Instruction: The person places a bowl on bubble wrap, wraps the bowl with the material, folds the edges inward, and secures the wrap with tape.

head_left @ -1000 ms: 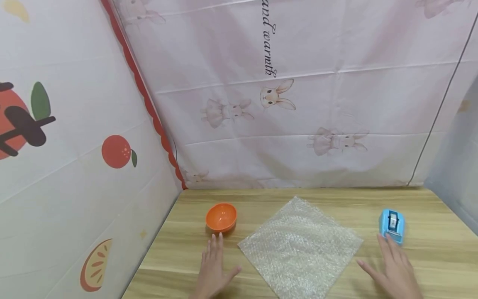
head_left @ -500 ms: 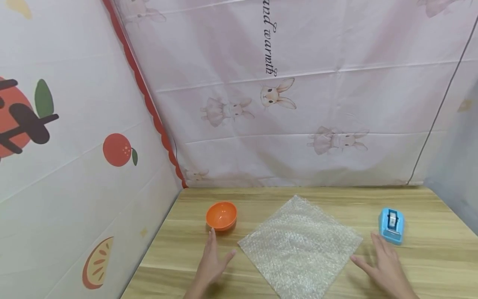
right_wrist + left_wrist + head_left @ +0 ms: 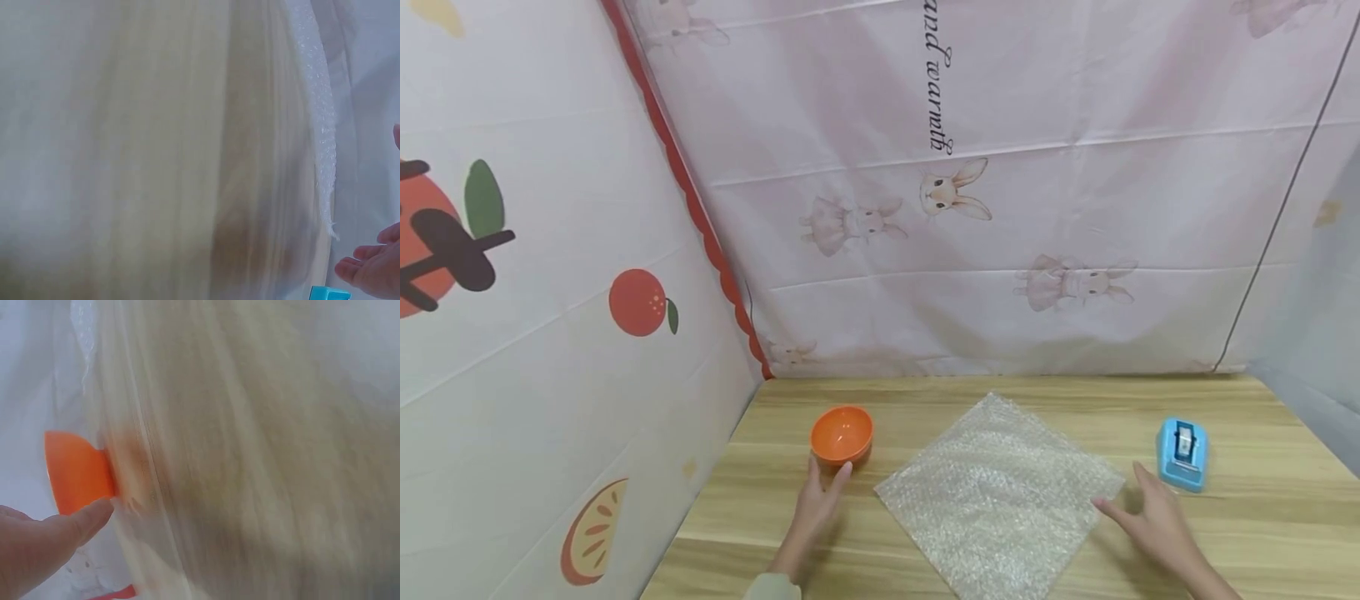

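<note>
Sideways txt [image 3: 935, 104] "and warmth", L hand [image 3: 818, 500] @ bowl [image 3: 842, 435]

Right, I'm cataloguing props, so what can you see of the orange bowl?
The orange bowl is round, glossy and plastic-looking, narrowing towards its base. It stands upright on the table, left of the bubble wrap and apart from it, with nothing visible inside. The left hand is at its near side; contact is unclear.

Low in the head view are one left hand [image 3: 818, 502] and one right hand [image 3: 1156, 518], one orange bowl [image 3: 842, 435] left of centre, one bubble-wrap sheet [image 3: 1000, 500] at lower centre, one blue tape dispenser [image 3: 1182, 467] at lower right and one table [image 3: 1270, 508]. Above, perhaps six printed rabbits [image 3: 937, 192] show, some faint.
</note>
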The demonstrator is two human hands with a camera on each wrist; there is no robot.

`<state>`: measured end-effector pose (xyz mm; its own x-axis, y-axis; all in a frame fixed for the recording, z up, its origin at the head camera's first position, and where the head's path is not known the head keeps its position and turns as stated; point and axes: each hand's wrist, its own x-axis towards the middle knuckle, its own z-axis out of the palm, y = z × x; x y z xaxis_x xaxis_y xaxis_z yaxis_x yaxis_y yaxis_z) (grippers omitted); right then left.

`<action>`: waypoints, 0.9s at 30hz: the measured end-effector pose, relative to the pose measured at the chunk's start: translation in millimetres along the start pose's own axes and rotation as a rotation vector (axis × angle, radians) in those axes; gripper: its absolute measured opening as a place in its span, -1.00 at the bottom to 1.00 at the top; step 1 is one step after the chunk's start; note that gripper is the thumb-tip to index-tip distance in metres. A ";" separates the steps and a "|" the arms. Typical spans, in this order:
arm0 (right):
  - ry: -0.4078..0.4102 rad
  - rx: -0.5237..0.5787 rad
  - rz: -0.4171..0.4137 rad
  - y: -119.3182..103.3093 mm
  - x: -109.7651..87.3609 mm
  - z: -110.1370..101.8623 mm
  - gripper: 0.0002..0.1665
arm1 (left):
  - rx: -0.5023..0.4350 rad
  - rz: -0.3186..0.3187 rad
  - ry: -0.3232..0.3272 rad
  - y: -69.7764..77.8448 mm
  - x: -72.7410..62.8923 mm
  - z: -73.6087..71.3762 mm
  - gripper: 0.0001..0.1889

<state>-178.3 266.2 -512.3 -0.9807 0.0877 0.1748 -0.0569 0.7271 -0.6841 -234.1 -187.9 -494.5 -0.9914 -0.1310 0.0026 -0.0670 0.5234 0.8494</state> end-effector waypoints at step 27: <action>-0.128 0.084 0.275 -5.9 33.5 4.9 0.07 | -0.323 -0.226 -0.028 -8.1 32.6 -1.9 -0.09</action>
<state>-211.8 261.5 -505.8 -0.9767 0.1831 -0.1122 0.2041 0.6290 -0.7501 -265.7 -198.1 -500.3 -0.9588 -0.1868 -0.2142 -0.2493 0.1913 0.9493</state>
